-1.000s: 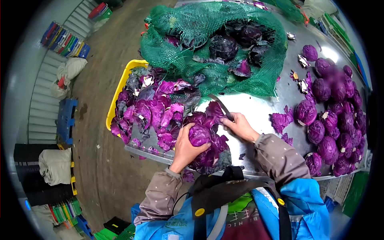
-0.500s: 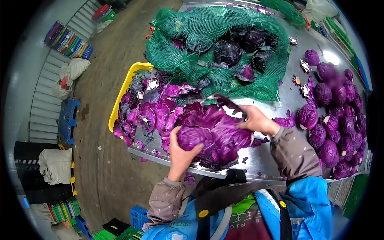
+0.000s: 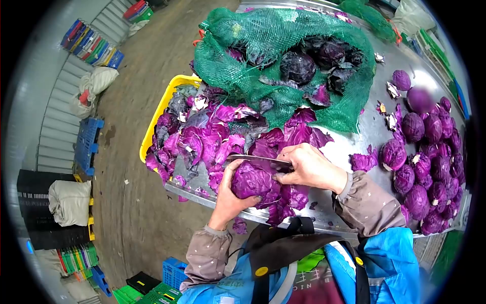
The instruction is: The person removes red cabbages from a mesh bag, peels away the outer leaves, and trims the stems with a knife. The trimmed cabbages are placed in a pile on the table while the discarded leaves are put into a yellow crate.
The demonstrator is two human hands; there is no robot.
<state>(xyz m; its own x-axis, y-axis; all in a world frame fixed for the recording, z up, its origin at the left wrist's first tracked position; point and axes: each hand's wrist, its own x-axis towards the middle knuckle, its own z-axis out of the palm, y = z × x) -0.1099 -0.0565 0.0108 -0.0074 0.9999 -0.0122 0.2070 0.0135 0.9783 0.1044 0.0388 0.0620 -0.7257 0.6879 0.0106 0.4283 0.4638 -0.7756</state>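
My left hand (image 3: 232, 195) is wrapped round a red cabbage (image 3: 253, 183) above the table's near edge. In my right hand (image 3: 310, 167) is a knife (image 3: 260, 160), its blade lying flat across the top of the cabbage and pointing left. The right fingertips touch or nearly touch the cabbage's right side. Loose purple leaves (image 3: 298, 133) lie just behind and under the cabbage. Farther back, a torn green mesh bag (image 3: 228, 66) holds several dark, untrimmed cabbages (image 3: 297, 68).
Trimmed cabbages (image 3: 416, 201) are heaped along the right of the metal table (image 3: 336, 152). A yellow crate (image 3: 161, 114) full of peeled leaves stands at the table's left edge. Stacked crates (image 3: 91, 45) and a blue pallet (image 3: 87, 146) sit along the wall.
The peeled leaves have come away from the cabbage and now lie behind it. My right hand has moved left and down, bringing the knife over the cabbage.
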